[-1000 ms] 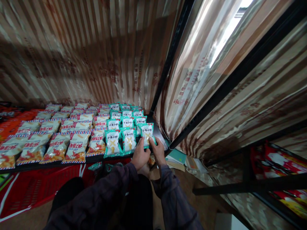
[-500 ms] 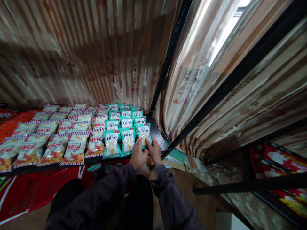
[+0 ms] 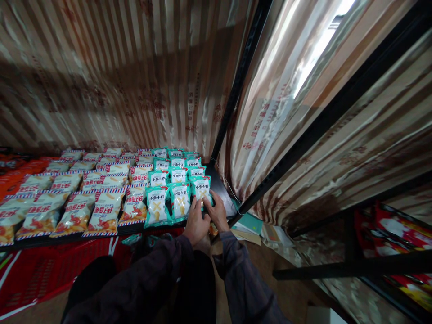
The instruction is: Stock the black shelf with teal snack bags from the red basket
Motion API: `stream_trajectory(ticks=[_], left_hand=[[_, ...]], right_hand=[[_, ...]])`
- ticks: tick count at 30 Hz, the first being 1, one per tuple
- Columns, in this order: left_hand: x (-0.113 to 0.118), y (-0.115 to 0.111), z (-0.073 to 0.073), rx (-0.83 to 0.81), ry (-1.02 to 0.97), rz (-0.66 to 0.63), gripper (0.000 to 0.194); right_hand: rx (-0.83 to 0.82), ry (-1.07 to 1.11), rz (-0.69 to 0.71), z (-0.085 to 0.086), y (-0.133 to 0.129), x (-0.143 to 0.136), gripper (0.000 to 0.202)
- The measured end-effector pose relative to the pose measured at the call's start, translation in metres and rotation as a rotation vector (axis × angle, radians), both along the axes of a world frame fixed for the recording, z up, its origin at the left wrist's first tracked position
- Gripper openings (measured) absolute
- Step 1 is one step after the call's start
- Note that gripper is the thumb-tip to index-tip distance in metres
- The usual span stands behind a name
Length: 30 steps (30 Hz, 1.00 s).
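Head view: A left hand [image 3: 196, 223] and right hand [image 3: 219, 215] flank a teal-and-white, pillow-shaped plastic snack packet [image 3: 202, 185], front row, right end, on a black shelf [image 3: 219, 185]; whether the fingers [image 3: 193, 209] grip it is unclear. Light, even side pressure should keep it straight, uncrushed.

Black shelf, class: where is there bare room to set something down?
The black shelf is bare at its right end, between the teal snack bags and two black posts. Leftward it is crowded: teal snack bags, then striped-edge snack bags, in close rows.
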<state>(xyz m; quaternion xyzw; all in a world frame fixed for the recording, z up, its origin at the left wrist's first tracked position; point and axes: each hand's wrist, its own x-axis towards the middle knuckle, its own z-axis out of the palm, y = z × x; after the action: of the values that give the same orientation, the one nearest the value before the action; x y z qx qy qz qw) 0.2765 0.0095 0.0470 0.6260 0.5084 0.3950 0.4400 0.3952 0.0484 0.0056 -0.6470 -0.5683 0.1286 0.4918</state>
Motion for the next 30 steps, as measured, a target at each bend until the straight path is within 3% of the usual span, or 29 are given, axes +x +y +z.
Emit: stream_trajectory(ticks=[9,18,30], left_hand=[[-0.001,-0.002,0.014,0.014,0.072,0.016,0.068],[0.0,0.0,0.013,-0.021,0.045,0.033,0.069],[-0.001,0.003,0.015,-0.019,0.112,0.036,0.068]], right_hand=[[-0.042,0.154,0.099,0.017,0.011,-0.001,0.065],[-0.099,0.245,0.138,0.036,0.017,-0.006,0.065],[-0.155,0.222,0.14,0.036,0.022,-0.013,0.059]])
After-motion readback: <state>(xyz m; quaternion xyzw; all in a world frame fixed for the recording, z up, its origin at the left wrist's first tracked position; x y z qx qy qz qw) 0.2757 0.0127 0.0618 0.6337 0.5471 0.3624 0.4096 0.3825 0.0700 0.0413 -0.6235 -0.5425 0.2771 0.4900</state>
